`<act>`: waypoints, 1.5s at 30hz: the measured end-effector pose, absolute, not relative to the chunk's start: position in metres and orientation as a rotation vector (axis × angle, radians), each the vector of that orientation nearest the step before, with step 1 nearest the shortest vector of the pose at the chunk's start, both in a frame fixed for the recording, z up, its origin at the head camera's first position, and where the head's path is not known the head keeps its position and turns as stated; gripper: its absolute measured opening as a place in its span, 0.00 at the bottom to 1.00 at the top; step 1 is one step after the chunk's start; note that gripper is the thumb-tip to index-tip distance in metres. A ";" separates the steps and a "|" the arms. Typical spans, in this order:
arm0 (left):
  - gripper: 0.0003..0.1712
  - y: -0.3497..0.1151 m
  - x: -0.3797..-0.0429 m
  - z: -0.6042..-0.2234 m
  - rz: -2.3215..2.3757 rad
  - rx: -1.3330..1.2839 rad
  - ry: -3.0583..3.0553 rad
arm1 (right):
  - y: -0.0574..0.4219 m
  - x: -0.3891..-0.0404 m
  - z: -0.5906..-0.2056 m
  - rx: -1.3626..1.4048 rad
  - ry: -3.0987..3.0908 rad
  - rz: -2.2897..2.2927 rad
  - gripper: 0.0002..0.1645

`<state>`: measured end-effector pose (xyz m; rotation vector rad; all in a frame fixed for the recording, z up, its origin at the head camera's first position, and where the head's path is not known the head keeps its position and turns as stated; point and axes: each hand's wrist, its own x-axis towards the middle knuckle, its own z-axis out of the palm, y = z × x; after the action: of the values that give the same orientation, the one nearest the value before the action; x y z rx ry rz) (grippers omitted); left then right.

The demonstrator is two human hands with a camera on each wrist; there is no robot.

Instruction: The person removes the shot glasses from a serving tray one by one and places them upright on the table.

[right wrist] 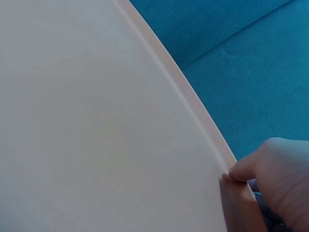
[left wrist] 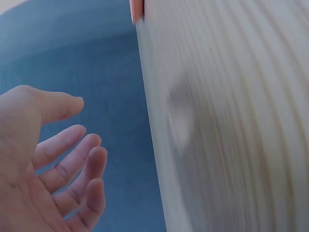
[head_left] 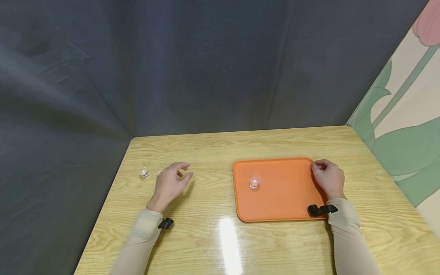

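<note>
An orange tray [head_left: 282,191] lies on the table, with a small clear glass [head_left: 254,181] standing on it toward its left side. My right hand [head_left: 329,178] pinches the tray's right rim near the far corner. In the right wrist view the thumb of that hand [right wrist: 277,176] presses on the rim, the other fingers mostly hidden below it. Over the left part of the table is my left hand [head_left: 170,186], fingers loosely bent and apart from the thumb, nothing between them. A second clear glass [head_left: 159,171] is partly hidden behind it, and another small glass [head_left: 144,171] stands farther left.
The wood-grain table [head_left: 203,233] has a bright light reflection at its near middle. A dark cloth [head_left: 213,68] hangs behind the table and down its left side. A wall with a floral pattern [head_left: 409,126] is at the right.
</note>
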<state>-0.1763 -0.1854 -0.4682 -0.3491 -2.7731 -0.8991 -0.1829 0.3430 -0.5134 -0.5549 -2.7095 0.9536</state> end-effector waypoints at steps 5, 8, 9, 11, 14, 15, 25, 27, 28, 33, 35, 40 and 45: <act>0.20 -0.152 -0.176 -0.467 -0.952 -0.483 -2.810 | 0.341 -0.184 -0.512 -0.556 -2.709 0.953 0.25; 0.20 -0.131 -0.176 -0.468 -0.977 -0.567 -2.824 | 0.340 -0.184 -0.512 -0.560 -2.708 0.958 0.24; 0.21 -0.124 -0.176 -0.469 -0.977 -0.599 -2.826 | 0.340 -0.184 -0.512 -0.561 -2.709 0.957 0.25; 0.21 -0.111 -0.176 -0.470 -0.971 -0.654 -2.829 | 0.340 -0.184 -0.511 -0.564 -2.710 0.959 0.25; 0.21 -0.093 -0.175 -0.468 -0.961 -0.712 -2.836 | 0.340 -0.184 -0.511 -0.563 -2.708 0.960 0.25; 0.21 -0.086 -0.175 -0.467 -0.965 -0.729 -2.841 | 0.340 -0.184 -0.510 -0.564 -2.706 0.960 0.25; 0.24 -0.034 -0.173 -0.467 -0.872 -0.902 -2.902 | 0.340 -0.186 -0.509 -0.561 -2.710 0.955 0.25; 0.24 -0.027 -0.173 -0.466 -0.863 -0.913 -2.894 | 0.340 -0.186 -0.509 -0.566 -2.712 0.957 0.25; 0.24 -0.024 -0.173 -0.465 -0.865 -0.920 -2.889 | 0.340 -0.186 -0.509 -0.567 -2.716 0.955 0.25; 0.22 -0.012 -0.174 -0.464 -0.868 -0.938 -2.869 | 0.340 -0.186 -0.510 -0.567 -2.721 0.963 0.25; 0.22 -0.009 -0.175 -0.465 -0.866 -0.934 -2.870 | 0.340 -0.185 -0.510 -0.565 -2.722 0.954 0.25; 0.23 -0.003 -0.179 -0.469 -0.842 -0.945 -2.877 | 0.341 -0.183 -0.510 -0.562 -2.718 0.940 0.25; 0.23 0.001 -0.181 -0.473 -0.814 -0.958 -2.873 | 0.341 -0.183 -0.510 -0.571 -2.715 0.952 0.25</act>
<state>-0.1809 0.0008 -0.4734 -0.9579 -2.8728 -0.8144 -0.1834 0.3409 -0.5097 -0.5712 -2.7154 0.9518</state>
